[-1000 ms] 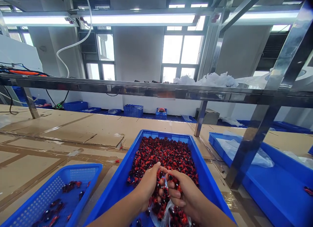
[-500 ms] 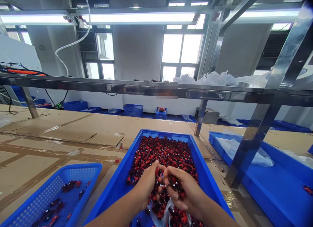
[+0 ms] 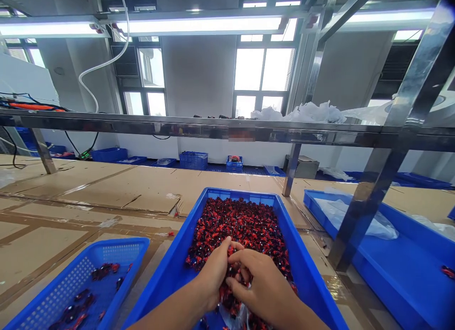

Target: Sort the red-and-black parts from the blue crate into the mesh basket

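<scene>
A blue plastic bin (image 3: 302, 254) in front of me is heaped with small red and black parts (image 3: 245, 225). Both my hands are down in the near end of the heap. My left hand (image 3: 215, 273) is cupped with its fingers curled round a clump of the parts. My right hand (image 3: 261, 285) lies palm down over the same clump, its fingers bent and reaching across to the left hand's fingertips. A bit of clear plastic film (image 3: 236, 316) shows under the hands.
A blue mesh basket (image 3: 57, 292) at the lower left holds several of the same parts. A shallow blue tray (image 3: 401, 268) with clear bags lies at the right. A slanted steel post (image 3: 387, 164) and a steel shelf rail (image 3: 227, 128) cross above the cardboard-covered bench (image 3: 88, 197).
My right hand has turned from palm-up to palm-down and moved left over the clump. My left hand has stayed in place among the parts.
</scene>
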{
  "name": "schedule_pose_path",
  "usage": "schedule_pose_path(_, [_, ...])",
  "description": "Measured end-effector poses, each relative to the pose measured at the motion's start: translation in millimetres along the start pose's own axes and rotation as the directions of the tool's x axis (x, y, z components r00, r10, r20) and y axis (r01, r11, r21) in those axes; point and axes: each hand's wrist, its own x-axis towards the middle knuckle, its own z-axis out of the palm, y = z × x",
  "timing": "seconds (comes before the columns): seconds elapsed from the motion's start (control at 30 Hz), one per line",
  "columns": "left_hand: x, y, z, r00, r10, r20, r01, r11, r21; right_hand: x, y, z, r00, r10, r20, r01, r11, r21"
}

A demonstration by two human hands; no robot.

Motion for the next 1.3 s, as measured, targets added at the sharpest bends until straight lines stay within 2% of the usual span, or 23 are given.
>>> schedule_pose_path(0.1, [0.6, -0.5, -1.8, 0.999, -0.053, -0.013, 0.053, 0.999, -0.007, -1.6, 1.7, 2.5, 1.000, -0.031, 0.000, 0.031, 0.999, -0.023])
schedule_pose_path(0.27, [-6.3, 2.8, 1.7, 0.999, -0.042, 0.024, 0.042, 0.999, -0.003, -2.3, 3.8, 1.8, 0.991, -0.113, -0.068, 0.112, 0.993, -0.021])
schedule_pose_path(0.43, [-12.4, 3.9, 8.0, 0.991, 0.081, 0.111, -0.075, 0.996, -0.051, -3.3, 6.3, 0.2, 0.984, -0.115, -0.136, 0.112, 0.993, -0.032])
schedule_pose_path(0.53, [-12.9, 4.9, 7.9, 0.983, 0.170, 0.061, -0.170, 0.985, -0.010, -3.2, 8.7, -1.1, 0.977, -0.145, -0.156, 0.141, 0.989, -0.038])
schedule_pose_path(0.7, [-13.7, 9.0, 6.5, 0.980, 0.199, 0.027, -0.200, 0.977, 0.070, -1.7, 6.9, -2.4, 0.947, -0.269, -0.174, 0.269, 0.963, -0.026])
schedule_pose_path(0.77, [-12.7, 10.3, 5.5, 0.978, 0.206, 0.012, -0.207, 0.975, 0.085, -1.5, 4.7, -3.4, 0.958, -0.211, -0.193, 0.226, 0.972, 0.058])
schedule_pose_path(0.8, [-11.8, 10.7, 4.7, 0.978, 0.209, 0.006, -0.209, 0.974, 0.083, -1.3, 4.4, -4.2, 0.969, -0.140, -0.203, 0.174, 0.972, 0.160])
schedule_pose_path(0.83, [-10.7, 11.0, 3.7, 0.978, 0.208, 0.007, -0.208, 0.975, 0.074, -0.7, 5.1, -5.3, 0.977, -0.044, -0.208, 0.109, 0.944, 0.313])
schedule_pose_path(0.87, [-9.5, 11.2, 2.7, 0.979, 0.204, 0.013, -0.204, 0.977, 0.061, 0.4, 6.9, -6.8, 0.979, 0.068, -0.192, 0.038, 0.866, 0.499])
schedule_pose_path(0.93, [-7.6, 11.2, 1.1, 0.981, 0.190, 0.042, -0.191, 0.981, 0.040, 4.2, 14.0, -10.3, 0.965, 0.252, -0.066, -0.094, 0.571, 0.816])
schedule_pose_path(0.97, [-7.0, 11.1, 0.7, 0.982, 0.180, 0.058, -0.183, 0.982, 0.039, 6.7, 18.6, -12.1, 0.953, 0.303, 0.008, -0.143, 0.428, 0.892])
schedule_pose_path(1.0, [-6.8, 10.8, 0.6, 0.982, 0.173, 0.070, -0.176, 0.983, 0.049, 9.3, 23.2, -13.8, 0.939, 0.339, 0.054, -0.181, 0.357, 0.916])
schedule_pose_path(1.03, [-6.9, 10.3, 0.9, 0.983, 0.164, 0.079, -0.169, 0.983, 0.070, 11.8, 27.2, -15.1, 0.926, 0.371, 0.065, -0.209, 0.364, 0.908])
schedule_pose_path(1.13, [-8.5, 8.1, 3.0, 0.984, 0.150, 0.095, -0.163, 0.975, 0.150, 16.0, 32.1, -16.5, 0.899, 0.434, -0.053, -0.224, 0.561, 0.797])
schedule_pose_path(1.2, [-9.8, 6.6, 4.4, 0.983, 0.159, 0.088, -0.174, 0.964, 0.199, 15.4, 29.2, -16.1, 0.925, 0.353, -0.142, -0.185, 0.743, 0.643])
schedule_pose_path(1.27, [-10.6, 5.5, 5.2, 0.983, 0.174, 0.064, -0.184, 0.954, 0.236, 12.8, 24.3, -15.6, 0.964, 0.194, -0.179, -0.108, 0.909, 0.402])
schedule_pose_path(1.3, [-10.8, 5.2, 5.4, 0.982, 0.184, 0.050, -0.191, 0.946, 0.261, 11.3, 22.1, -15.6, 0.978, 0.115, -0.177, -0.064, 0.961, 0.270])
